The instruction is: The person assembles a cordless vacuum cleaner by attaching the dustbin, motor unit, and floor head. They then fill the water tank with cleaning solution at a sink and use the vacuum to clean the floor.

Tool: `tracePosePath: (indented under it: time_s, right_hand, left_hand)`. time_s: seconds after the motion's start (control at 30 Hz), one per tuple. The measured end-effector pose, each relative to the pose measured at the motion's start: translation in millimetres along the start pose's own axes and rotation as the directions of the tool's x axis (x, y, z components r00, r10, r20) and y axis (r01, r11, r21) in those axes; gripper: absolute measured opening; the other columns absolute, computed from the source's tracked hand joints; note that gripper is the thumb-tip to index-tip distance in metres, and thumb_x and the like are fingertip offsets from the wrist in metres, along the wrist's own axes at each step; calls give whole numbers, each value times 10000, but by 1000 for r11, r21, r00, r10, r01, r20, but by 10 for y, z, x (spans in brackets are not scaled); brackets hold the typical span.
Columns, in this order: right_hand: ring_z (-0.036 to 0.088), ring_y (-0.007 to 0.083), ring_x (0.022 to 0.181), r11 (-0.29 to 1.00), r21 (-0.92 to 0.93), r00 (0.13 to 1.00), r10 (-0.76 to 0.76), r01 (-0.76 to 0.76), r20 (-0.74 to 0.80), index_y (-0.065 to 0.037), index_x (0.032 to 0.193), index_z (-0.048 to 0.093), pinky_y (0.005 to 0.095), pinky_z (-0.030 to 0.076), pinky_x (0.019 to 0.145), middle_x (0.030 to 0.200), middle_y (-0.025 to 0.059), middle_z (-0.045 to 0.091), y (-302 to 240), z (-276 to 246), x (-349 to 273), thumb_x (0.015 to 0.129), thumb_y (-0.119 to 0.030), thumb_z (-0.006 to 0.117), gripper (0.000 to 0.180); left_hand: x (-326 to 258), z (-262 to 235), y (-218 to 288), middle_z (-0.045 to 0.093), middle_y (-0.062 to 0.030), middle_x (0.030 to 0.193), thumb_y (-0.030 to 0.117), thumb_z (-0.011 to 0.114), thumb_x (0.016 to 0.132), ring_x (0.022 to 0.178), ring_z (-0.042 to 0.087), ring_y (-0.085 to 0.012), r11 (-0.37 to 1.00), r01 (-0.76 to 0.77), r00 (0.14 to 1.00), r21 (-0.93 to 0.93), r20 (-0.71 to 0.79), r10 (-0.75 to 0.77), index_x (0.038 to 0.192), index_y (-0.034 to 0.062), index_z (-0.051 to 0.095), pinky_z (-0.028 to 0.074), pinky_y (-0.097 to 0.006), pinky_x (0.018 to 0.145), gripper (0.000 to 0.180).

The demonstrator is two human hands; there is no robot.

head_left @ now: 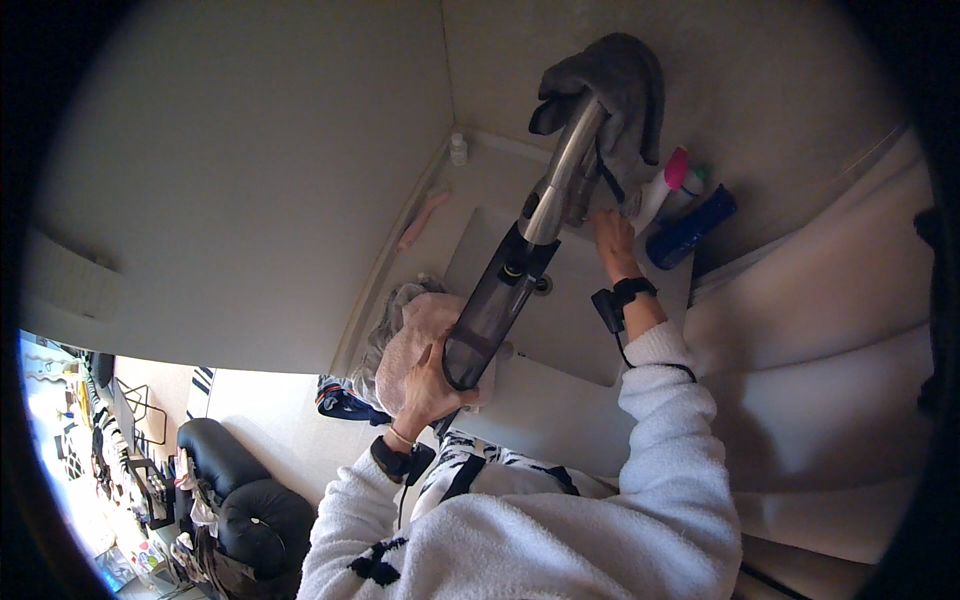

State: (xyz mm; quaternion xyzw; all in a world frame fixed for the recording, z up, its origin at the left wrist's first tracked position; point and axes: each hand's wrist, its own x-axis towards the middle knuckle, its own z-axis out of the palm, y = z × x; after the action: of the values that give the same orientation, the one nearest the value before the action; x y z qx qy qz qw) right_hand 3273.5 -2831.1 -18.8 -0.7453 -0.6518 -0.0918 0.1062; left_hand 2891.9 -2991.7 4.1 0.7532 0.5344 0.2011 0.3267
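Note:
My left hand (428, 388) is wrapped round the lower end of a dark see-through tank (494, 300), which slants over the sink basin (580, 320). The tank's upper end is at the spout of a silver faucet (565, 165). A dark grey cloth (625, 85) drapes over the top of the faucet. Beside the faucet's base, my right hand (614, 242) has its fingers closed at a small lever, mostly hidden by the fingers. Whether water runs I cannot tell. Each wrist carries a black strapped device.
Right of the faucet are a white bottle with a pink cap (662, 185) and a blue bottle (690, 227). A small white bottle (458, 150) stands at the back left corner. A pink towel (415, 335) lies on the left rim. Black cushions (258, 520) sit lower left.

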Motion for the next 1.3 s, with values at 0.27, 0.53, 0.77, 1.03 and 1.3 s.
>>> tracePosePath:
  time_s: [0.27, 0.53, 0.77, 1.03, 1.3]
  right_hand:
    - [696, 349, 889, 997, -74, 1000, 0, -1, -13, -90, 958, 751, 439, 571, 774, 946, 175, 707, 9, 87, 15, 865, -148, 621, 170]
    - [689, 301, 761, 880, -316, 935, -337, 354, 108, -98, 973, 709, 447, 553, 661, 869, 122, 707, 281, 451, 228, 839, -224, 619, 205]
    - [695, 243, 827, 926, -318, 978, -175, 202, 114, -228, 992, 734, 395, 540, 661, 941, 33, 703, 101, 521, 230, 899, -266, 569, 193]
    - [693, 206, 883, 876, -431, 972, -149, 216, 184, -363, 1044, 717, 365, 551, 654, 985, 0, 677, 28, 566, 241, 941, -291, 526, 229]
    - [698, 279, 842, 923, -330, 977, -157, 197, 144, -201, 1079, 690, 514, 527, 639, 953, 74, 707, 22, 569, 221, 922, -390, 543, 286]
  left_hand:
    - [18, -76, 92, 583, -251, 1204, 339, 805, 575, 1082, 599, -419, 999, -41, 999, 20, -28, 42, 1446, 88, 329, 473, -472, 931, 1025]
    - [55, -197, 303, 556, -249, 1249, 340, 795, 590, 1142, 562, -407, 993, -119, 991, 19, -65, 120, 1443, 83, 339, 443, -462, 967, 1001]
    - [57, -321, 536, 579, -246, 1204, 348, 790, 591, 1098, 587, -408, 996, -9, 1000, 87, -13, 10, 1449, 70, 329, 461, -458, 934, 1013]
    - [26, -320, 549, 626, -247, 1101, 346, 777, 592, 994, 639, -408, 996, 40, 999, 75, -1, -41, 1451, 66, 326, 502, -460, 856, 1010]
    - [31, -112, 261, 593, -256, 1146, 329, 778, 590, 1022, 619, -419, 998, -42, 998, 56, -43, 44, 1448, 92, 337, 490, -463, 890, 994]
